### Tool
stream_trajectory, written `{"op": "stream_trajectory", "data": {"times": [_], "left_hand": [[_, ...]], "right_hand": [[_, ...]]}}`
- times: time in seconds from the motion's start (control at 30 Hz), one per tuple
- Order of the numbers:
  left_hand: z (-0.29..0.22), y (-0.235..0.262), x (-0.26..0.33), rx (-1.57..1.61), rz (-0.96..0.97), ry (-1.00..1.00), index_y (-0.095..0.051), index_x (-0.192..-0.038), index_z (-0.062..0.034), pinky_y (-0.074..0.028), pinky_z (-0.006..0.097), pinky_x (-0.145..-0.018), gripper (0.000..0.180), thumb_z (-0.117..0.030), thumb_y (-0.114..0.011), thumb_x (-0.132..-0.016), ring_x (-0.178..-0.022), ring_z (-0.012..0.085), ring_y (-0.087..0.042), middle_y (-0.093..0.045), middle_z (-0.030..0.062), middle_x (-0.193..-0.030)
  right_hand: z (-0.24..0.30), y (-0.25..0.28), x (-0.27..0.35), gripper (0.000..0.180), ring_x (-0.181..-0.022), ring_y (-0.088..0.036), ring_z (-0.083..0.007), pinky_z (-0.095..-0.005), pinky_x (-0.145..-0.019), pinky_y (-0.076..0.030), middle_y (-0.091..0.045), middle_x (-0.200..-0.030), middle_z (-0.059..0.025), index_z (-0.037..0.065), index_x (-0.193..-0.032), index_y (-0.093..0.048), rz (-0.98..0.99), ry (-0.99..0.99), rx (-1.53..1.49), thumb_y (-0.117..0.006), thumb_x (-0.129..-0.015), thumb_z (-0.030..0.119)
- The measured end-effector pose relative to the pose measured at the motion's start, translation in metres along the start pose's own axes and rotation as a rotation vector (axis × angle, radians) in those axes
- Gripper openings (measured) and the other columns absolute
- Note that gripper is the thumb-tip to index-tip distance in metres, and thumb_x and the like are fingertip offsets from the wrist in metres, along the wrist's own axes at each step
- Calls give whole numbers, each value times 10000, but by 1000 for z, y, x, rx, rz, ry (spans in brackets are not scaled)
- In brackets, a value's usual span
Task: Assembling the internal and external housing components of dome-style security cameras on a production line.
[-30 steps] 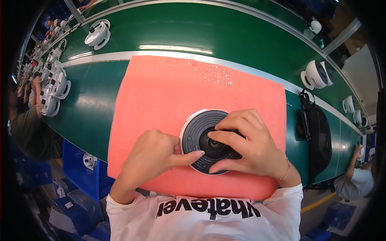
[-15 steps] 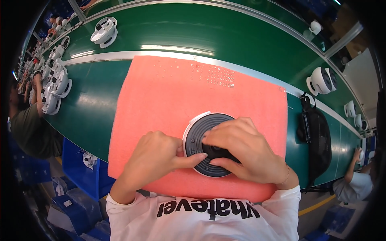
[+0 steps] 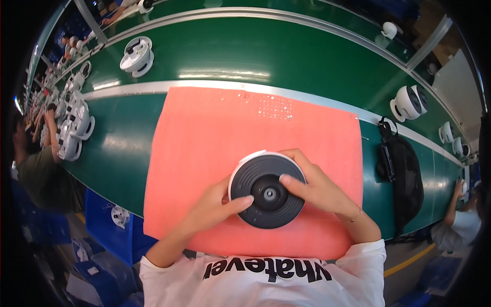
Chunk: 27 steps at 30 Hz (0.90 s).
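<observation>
Head view puts your two bare hands low on the salmon-pink foam mat [image 3: 215, 138], both on the round dark-grey disc with a white rim [image 3: 267, 191]. That disc shows concentric ridges on its dark face and a small grey hub at its centre; the white rim peeks out along its upper left edge. It lies flat, ridged face up toward you, and being round it has no long axis to speak of. Your left hand [image 3: 209, 209] cups the left edge, fingers together, one fingertip lying on the face beside the hub. Your right hand [image 3: 319, 187] wraps the right edge, fingers curled around the rim and a fingertip pressed on the face. Beyond the mat runs the green conveyor belt [image 3: 245, 51], carrying white round housings [image 3: 137, 55]. A black mesh bag [image 3: 401, 171] lies just right of the mat.
</observation>
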State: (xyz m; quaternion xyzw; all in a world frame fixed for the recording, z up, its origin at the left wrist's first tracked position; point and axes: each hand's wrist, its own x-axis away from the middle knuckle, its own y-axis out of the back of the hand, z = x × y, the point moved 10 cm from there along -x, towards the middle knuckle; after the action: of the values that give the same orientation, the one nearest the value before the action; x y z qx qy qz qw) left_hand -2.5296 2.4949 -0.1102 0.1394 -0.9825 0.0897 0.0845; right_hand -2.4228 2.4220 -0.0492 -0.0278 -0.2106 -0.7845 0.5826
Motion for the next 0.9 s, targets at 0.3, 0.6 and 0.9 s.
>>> {"op": "stream_trajectory", "data": {"times": [0.3, 0.6, 0.9], "left_hand": [[-87, 33, 29, -458, -149, -639, -283, -1311, 120, -511, 364, -812, 920, -145, -779, -583, -1017, 296, -586, -531, 236, -1141], [-112, 116, -3, 70, -31, -823, -323, -1322, 31, -394, 417, -967, 901, -381, -739, -638, -1162, 285, -477, -465, 180, -1256], [-126, 79, -76, 854, -214, -796, -259, -1373, -214, -375, 495, -975, 779, -711, -346, -779, -1245, 316, -356, -335, 74, -1376]], "right_hand": [[97, -16, -2, 827, -856, -623, -277, -343, -758, -499, -582, -976, -159, -37, -1061, -440, -283, 727, 415, -874, -490, 373], [145, -38, -38, 925, -1132, -488, -296, -387, -1005, -363, -442, -1231, -189, 25, -1343, -265, -222, 801, 236, -794, -611, 222], [146, 13, -17, 877, -1145, -499, -293, -379, -932, -451, -438, -1301, -193, 67, -1369, -307, -563, 844, 237, -759, -620, 127]]}}
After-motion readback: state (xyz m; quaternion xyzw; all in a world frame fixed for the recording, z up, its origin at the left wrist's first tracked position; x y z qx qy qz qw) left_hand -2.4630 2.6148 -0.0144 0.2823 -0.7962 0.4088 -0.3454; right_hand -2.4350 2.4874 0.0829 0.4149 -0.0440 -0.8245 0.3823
